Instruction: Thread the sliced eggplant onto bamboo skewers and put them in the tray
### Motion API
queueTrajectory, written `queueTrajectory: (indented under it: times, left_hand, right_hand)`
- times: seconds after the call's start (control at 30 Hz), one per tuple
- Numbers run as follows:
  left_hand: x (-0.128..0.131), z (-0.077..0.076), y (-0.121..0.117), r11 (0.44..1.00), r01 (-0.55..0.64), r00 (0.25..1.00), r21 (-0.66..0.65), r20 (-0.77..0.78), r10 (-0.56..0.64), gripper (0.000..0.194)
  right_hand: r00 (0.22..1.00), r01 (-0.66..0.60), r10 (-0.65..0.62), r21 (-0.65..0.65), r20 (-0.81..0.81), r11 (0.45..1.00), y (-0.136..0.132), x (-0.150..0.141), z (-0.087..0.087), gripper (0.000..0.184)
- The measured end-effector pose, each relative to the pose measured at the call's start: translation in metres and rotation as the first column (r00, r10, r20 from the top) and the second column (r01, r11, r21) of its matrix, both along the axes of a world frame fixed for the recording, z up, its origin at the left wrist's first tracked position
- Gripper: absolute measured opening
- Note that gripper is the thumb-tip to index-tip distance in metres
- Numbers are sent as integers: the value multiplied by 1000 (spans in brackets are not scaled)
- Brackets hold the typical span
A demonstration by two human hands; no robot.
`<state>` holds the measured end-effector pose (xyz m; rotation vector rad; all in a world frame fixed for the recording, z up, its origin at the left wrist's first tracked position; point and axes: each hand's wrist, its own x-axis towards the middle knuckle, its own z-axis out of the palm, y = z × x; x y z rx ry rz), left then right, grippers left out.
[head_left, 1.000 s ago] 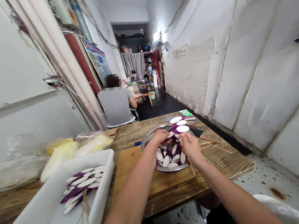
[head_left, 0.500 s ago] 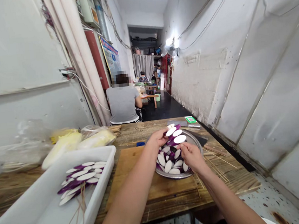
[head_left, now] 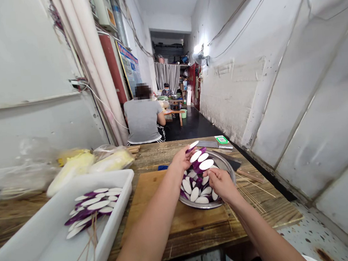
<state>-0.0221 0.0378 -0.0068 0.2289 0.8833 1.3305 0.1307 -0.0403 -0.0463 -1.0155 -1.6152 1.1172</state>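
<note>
While a row of purple-skinned, white-faced oval slices (head_left: 206,164) is held over the round silvery metal bowl (head_left: 225,164), the row's near end gets pinched tight by the right hand (head_left: 223,182), and another slice (head_left: 193,145) is kinda clamped in the left hand (head_left: 181,161).

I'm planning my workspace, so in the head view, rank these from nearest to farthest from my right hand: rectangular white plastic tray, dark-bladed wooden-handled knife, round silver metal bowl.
1. Bowl: nearest, directly under the right hand.
2. Knife: close by, on its right.
3. Tray: farthest, well off to the left.
</note>
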Motion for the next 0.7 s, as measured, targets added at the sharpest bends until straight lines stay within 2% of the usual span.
queueTrajectory:
  times: [0.2, 0.43, 0.7]
  left_hand:
    - [-3, -4, 4, 1000, 1, 1000, 16, 21, -1, 13]
    - [-3, 2, 0, 998, 48, 999, -34, 22, -47, 10]
    - [-5, -2, 3, 1000, 10, 1000, 8, -25, -10, 8]
  right_hand:
    - [1000, 3, -3, 15, 26, 1000, 4, 0, -4, 30]
    - [999, 0, -1, 17, 41, 1000, 2, 0, 0, 27]
    - [999, -3, 3, -8, 35, 1000, 1, -1, 2, 27]
